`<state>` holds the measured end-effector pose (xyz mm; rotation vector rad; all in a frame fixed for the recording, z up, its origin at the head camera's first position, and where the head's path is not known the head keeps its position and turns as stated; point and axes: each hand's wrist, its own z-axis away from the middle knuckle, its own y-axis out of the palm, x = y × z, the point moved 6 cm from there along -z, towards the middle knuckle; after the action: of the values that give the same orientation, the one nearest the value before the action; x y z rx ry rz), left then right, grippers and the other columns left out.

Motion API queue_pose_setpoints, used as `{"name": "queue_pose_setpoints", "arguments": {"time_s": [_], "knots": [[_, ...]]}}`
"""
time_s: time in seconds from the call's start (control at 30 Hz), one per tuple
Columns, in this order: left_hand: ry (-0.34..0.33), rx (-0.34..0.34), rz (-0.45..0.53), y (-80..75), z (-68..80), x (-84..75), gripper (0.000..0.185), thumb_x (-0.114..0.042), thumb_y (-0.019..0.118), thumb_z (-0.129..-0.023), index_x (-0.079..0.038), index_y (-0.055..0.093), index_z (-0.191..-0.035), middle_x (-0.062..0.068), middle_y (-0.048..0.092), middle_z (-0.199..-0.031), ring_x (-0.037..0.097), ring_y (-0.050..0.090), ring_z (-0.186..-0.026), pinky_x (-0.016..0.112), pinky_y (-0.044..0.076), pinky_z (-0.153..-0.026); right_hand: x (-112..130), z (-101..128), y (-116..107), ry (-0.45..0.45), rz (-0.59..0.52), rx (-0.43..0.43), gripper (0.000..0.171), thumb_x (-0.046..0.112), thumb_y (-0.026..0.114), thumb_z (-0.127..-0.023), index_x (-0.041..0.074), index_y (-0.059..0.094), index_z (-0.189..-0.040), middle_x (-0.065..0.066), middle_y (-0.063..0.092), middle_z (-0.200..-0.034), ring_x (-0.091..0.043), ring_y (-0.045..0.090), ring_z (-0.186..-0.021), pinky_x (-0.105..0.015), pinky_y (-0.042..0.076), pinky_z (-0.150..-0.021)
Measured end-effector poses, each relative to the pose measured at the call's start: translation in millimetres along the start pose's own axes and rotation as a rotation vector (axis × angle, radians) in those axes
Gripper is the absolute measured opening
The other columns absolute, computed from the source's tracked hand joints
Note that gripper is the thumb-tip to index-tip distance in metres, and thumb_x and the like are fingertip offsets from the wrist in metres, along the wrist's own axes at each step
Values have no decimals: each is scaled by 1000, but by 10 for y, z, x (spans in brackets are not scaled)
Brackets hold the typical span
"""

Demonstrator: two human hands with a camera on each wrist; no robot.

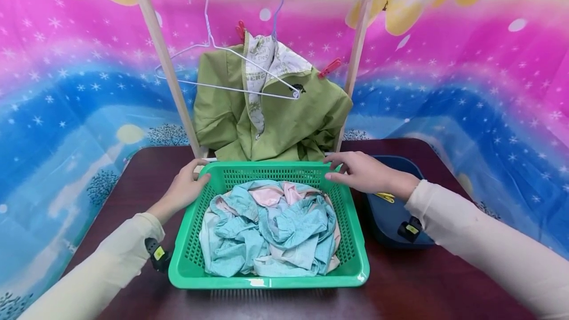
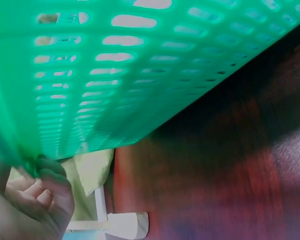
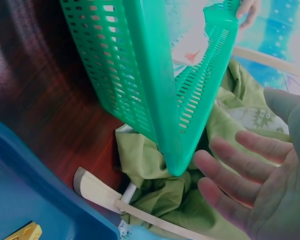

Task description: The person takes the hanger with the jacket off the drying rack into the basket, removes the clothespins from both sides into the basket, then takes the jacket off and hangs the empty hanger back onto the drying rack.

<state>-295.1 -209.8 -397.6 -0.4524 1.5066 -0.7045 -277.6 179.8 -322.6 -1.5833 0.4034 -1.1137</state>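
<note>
Looking down from the head view, I have the table (image 1: 444, 280) filling the lower frame, dark red-brown, and on it, dead centre, the green basket (image 1: 355, 256). Its long axis runs from the bottom of the frame up toward the rack (image 1: 160, 48) at the top, so the far short rim lies straight ahead of me, between my two hands. Crumpled blue and pink clothes (image 1: 271, 231) fill the basket. Behind its far rim a green jacket (image 1: 284, 122) hangs off the rack, its hem slumped on the table just beyond the rim.

My left hand (image 1: 184, 189) is at the far left corner, fingers curled over the rim there; the left wrist view shows them hooked round the edge. My right hand (image 1: 364, 172) lies at the far right corner, fingers spread and fairly straight, resting on the rim rather than gripping it. Both hands are about equally near. A blue tray (image 1: 386, 216) sits just right of the basket, under my right wrist.
</note>
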Motion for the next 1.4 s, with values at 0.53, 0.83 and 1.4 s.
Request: {"name": "queue_pose_setpoints", "arguments": {"time_s": [0.53, 0.83, 1.4], "knots": [[11, 45, 13, -203, -3, -52, 46, -29, 40, -110, -2, 44, -146, 23, 70, -109, 17, 61, -70, 36, 54, -62, -129, -83, -69, 50, -19, -19, 47, 32, 59, -103, 7, 56, -142, -14, 69, -126, -18, 72, -96, -40, 59, -82], [14, 27, -16, -270, -25, -75, 45, -30, 42, -110, -1, 47, -143, 23, 69, -110, 25, 66, -87, 38, 56, -65, -213, -102, -123, 59, 9, -54, 44, 30, 59, -103, 4, 58, -139, -14, 71, -121, -24, 71, -103, -46, 58, -88], [-22, -111, -20, -634, -209, -182, 45, -31, 38, -109, -5, 47, -144, 26, 63, -128, 33, 66, -101, 33, 57, -68, -450, -177, -257, 94, -9, -117, 41, 27, 57, -104, 2, 59, -137, -20, 70, -122, -33, 69, -108, -53, 55, -92]]}}
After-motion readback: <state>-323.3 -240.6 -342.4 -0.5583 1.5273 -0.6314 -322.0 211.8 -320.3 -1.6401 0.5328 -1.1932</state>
